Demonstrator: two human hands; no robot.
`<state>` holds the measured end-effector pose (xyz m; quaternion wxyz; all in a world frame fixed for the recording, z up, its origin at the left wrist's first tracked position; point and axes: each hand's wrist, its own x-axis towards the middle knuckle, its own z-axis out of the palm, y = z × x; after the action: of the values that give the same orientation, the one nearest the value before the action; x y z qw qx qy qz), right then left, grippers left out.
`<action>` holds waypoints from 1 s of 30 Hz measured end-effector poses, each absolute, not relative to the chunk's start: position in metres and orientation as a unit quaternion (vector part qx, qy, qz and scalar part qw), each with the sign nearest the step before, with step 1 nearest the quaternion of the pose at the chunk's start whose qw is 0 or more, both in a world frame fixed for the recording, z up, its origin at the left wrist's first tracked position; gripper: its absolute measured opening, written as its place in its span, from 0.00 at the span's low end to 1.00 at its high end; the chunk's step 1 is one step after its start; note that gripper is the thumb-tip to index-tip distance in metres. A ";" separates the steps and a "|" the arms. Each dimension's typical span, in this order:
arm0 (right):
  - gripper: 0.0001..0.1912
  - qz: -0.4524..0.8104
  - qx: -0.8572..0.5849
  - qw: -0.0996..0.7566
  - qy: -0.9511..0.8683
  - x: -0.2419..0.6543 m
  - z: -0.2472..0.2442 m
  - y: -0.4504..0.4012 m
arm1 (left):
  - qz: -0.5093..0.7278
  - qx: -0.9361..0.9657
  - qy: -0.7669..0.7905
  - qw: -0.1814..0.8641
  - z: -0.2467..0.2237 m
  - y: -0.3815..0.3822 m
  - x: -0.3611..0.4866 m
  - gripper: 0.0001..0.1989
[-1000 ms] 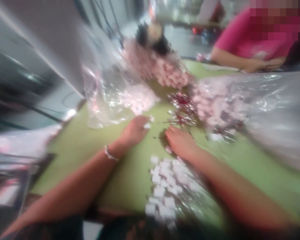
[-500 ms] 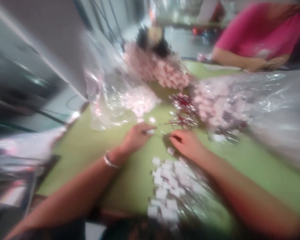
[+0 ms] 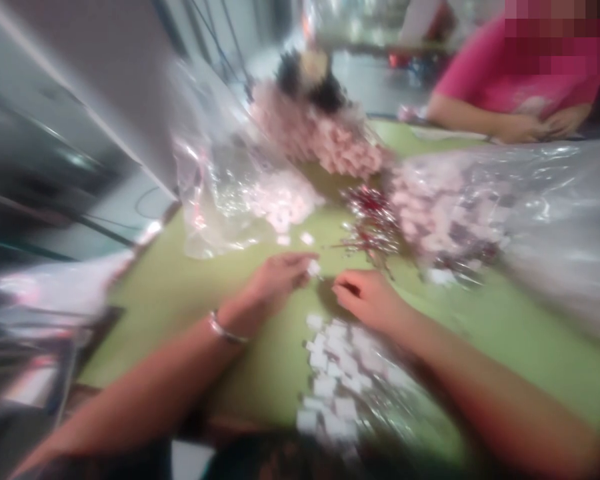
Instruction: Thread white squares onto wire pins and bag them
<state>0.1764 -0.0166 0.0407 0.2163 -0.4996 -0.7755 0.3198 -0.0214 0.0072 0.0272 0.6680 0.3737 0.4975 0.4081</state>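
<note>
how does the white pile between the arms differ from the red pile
The white pile is made of blocky pieces; the red pile is spiky, with silvery glints. The white pile lies nearer the person; the red pile lies beyond the right hand. Both rest on the green table.

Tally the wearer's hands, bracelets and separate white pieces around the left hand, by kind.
Hands, left hand, right hand: 2
Bracelet: 1
White piece in left fingers: 1
Loose white pieces beyond: 2
Total: 6
White heap: too blurred
</note>
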 end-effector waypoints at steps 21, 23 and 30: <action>0.08 0.246 -0.492 0.167 -0.818 0.183 0.034 -0.012 | 0.306 0.572 0.472 0.596 0.005 -0.001 -0.012 0.15; 0.09 0.264 -0.485 0.142 -0.822 0.188 0.039 -0.006 | 0.303 0.612 0.483 0.548 0.008 -0.001 -0.010 0.13; 0.11 0.180 -0.536 0.192 -0.802 0.216 0.055 0.028 | 0.267 0.785 0.455 0.324 0.010 0.018 -0.032 0.14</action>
<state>0.2155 0.0284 0.0547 0.1924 -0.5360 -0.8020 0.1803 -0.0325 0.0183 0.0103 0.3236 0.7854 0.4549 0.2674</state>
